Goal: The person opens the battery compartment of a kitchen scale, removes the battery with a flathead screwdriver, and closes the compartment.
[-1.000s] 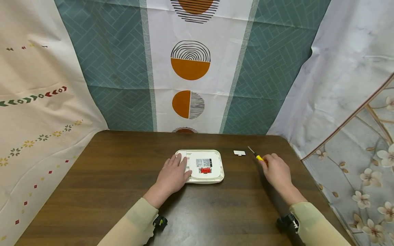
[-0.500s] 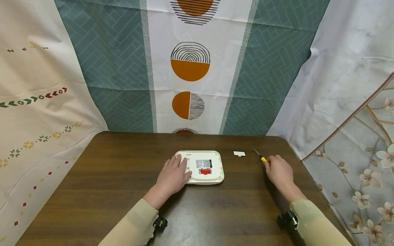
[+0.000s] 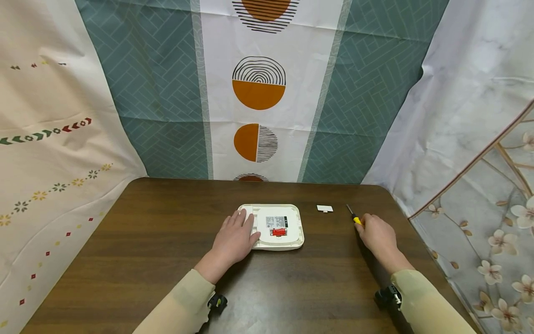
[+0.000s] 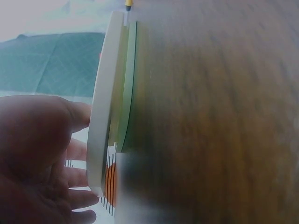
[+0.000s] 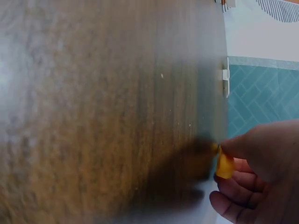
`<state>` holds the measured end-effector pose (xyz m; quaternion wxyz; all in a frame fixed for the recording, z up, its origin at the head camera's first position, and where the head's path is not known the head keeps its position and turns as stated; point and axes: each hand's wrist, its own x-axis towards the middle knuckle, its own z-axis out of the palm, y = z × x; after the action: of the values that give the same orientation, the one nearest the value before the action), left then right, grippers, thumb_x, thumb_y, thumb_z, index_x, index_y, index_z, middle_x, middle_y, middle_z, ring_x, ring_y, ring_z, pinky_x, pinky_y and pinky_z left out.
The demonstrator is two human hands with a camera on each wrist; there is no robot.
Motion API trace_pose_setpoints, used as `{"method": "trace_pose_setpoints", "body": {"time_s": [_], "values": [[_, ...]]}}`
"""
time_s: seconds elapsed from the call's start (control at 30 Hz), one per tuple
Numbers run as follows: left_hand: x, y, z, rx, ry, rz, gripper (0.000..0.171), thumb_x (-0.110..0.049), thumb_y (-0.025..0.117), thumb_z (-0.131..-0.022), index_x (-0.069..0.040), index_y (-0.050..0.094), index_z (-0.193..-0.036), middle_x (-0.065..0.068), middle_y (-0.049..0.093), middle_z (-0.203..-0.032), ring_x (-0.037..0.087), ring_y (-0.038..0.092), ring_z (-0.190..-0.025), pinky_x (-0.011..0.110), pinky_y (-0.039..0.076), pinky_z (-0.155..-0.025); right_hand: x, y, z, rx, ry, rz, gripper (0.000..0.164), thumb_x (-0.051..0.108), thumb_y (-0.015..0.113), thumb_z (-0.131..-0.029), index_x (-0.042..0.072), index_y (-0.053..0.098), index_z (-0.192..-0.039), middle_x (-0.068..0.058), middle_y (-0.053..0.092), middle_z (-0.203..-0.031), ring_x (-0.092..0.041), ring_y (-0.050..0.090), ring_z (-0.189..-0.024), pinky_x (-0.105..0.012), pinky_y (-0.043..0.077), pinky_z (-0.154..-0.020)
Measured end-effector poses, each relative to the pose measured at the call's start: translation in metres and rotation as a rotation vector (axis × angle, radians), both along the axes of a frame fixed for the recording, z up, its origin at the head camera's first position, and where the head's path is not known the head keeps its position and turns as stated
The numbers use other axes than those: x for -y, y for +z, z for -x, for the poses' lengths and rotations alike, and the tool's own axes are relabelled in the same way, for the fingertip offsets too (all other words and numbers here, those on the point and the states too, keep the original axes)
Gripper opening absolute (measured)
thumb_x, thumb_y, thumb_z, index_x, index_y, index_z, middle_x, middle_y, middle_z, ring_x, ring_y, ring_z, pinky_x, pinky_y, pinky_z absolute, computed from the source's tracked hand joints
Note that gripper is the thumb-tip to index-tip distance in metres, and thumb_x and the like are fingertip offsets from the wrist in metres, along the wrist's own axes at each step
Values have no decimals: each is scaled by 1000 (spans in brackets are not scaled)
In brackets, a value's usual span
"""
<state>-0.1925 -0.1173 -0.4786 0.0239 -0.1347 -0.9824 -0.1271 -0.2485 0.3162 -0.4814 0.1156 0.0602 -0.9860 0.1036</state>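
A white device with rounded corners (image 3: 294,218) lies underside up on the table, a label and a red battery (image 3: 278,232) showing in its middle. My left hand (image 3: 234,236) rests on its left end with fingers fairly straight; the left wrist view shows the device's pale side (image 4: 102,107) beside the thumb and fingers. Farther right, my right hand (image 3: 378,235) pinches a screwdriver (image 3: 357,220), its shaft pointing away and left. In the right wrist view the yellow handle (image 5: 225,165) is between thumb and fingers. Whether the screwdriver touches the table I cannot tell.
A small white battery cover (image 3: 325,208) lies between the device and the screwdriver. The dark wooden table (image 3: 167,260) ends at a patterned curtain (image 3: 258,153) behind, with more cloth hanging at left and right.
My right hand has moved a little to the right and nearer to me with the screwdriver, which now points more directly away. My left hand and the device have stayed put.
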Motion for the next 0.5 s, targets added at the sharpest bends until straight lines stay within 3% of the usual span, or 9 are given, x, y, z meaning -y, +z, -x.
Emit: {"method": "trace_pose_setpoints", "body": {"time_s": [0.27,0.5], "values": [[0,1,-1,5,-3,5,66,-42,61,-115,0,50,-163,28,37,-172,47,32,-161,60,28,-131,2,0,-1,11,-7,-3,27,21,80,-102,-4,69,-101,-20,68,-87,-44,69,-77,-64,56,-68],[0,2,0,12,0,8,67,-43,61,-114,0,50,-164,28,37,-173,47,32,-162,60,27,-131,10,4,-7,-72,-27,-77,51,32,78,-104,-11,68,-130,-34,67,-118,-57,63,-107,-72,55,-78]]}}
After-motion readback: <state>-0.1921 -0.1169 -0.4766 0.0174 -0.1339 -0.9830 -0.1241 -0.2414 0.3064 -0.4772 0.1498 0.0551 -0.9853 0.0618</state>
